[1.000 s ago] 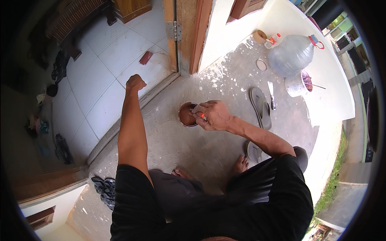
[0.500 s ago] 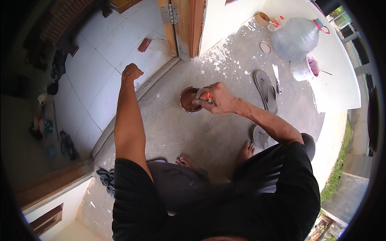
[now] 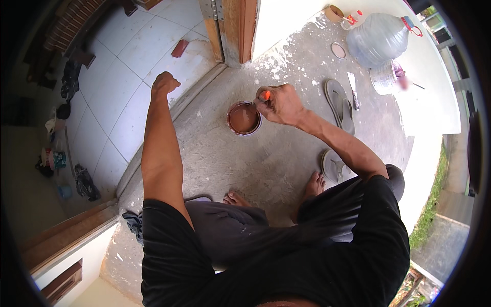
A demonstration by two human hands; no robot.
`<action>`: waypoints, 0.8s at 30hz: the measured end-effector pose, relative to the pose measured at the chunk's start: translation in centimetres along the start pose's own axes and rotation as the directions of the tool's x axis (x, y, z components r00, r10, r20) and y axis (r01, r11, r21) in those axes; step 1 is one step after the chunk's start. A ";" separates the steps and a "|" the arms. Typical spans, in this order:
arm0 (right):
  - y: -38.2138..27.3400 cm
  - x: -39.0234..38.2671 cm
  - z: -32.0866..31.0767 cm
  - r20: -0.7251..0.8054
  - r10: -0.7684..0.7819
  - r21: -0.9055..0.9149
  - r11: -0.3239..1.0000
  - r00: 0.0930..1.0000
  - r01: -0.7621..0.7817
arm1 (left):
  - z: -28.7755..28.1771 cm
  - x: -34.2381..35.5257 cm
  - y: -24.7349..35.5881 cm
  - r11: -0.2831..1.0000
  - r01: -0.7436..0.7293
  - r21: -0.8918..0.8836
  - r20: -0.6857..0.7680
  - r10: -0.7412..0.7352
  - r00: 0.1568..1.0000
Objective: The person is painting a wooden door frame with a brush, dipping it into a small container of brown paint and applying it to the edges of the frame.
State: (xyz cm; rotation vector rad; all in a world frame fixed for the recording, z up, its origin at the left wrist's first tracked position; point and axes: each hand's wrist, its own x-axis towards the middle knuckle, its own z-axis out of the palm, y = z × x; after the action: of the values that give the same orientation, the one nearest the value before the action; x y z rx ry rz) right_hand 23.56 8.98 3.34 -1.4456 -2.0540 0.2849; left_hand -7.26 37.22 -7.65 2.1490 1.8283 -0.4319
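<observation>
An open can of brown paint (image 3: 244,118) stands on the concrete floor ahead of me. Just off its right rim, my right hand (image 3: 281,105) is closed around what looks like an orange-handled paintbrush (image 3: 265,95). Only the handle's end shows; my fingers hide the lower part. My left hand (image 3: 165,83) reaches forward over the doorway side, above the white tiles, with its fingers curled in. Whatever it may hold is hidden.
The wooden door frame (image 3: 240,30) and sill divide tiles from concrete. A dark red block (image 3: 180,48) lies on the tiles. To the right are a scraper (image 3: 353,89), flip-flops (image 3: 339,105), a large water jug (image 3: 377,41), a paint bucket (image 3: 382,81) and a tape roll (image 3: 334,13).
My right hand has moved from over the paint can to its right rim, a little farther away, with the orange handle still in it. More brown paint shows. My left hand is nearly still.
</observation>
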 end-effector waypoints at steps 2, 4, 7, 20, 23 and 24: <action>-0.4 0.2 -0.5 -0.022 -0.004 0.007 1.000 1.000 0.005 | -0.1 0.1 0.0 1.000 0.000 0.002 0.013 0.000 1.000; -1.0 0.0 -0.9 0.001 -0.021 0.009 1.000 1.000 0.021 | 0.0 -0.1 0.0 1.000 -0.001 -0.023 -0.017 0.000 1.000; -1.7 -0.8 -0.6 0.026 -0.127 0.042 0.991 0.992 0.126 | -0.4 -0.5 0.2 1.000 0.018 -0.015 -0.025 -0.018 1.000; -3.3 -1.0 -1.8 0.357 -0.445 0.247 0.893 0.821 0.377 | -1.8 -2.6 0.5 0.999 0.006 -0.045 -0.025 -0.007 1.000; -2.8 -0.6 -2.8 0.391 -0.334 0.277 0.931 0.858 0.236 | -1.8 -2.5 0.5 0.998 -0.019 -0.052 -0.022 0.018 1.000; -2.6 -0.3 -3.1 0.371 -0.315 0.269 0.937 0.874 0.224 | -2.0 -2.6 0.8 0.998 -0.020 -0.058 -0.005 0.020 1.000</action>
State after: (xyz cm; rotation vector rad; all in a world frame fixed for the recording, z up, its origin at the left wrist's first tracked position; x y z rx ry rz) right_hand 23.40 7.18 6.93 -1.0052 -2.4347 0.7245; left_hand -6.75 35.55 -4.78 2.1293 1.7977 -0.3655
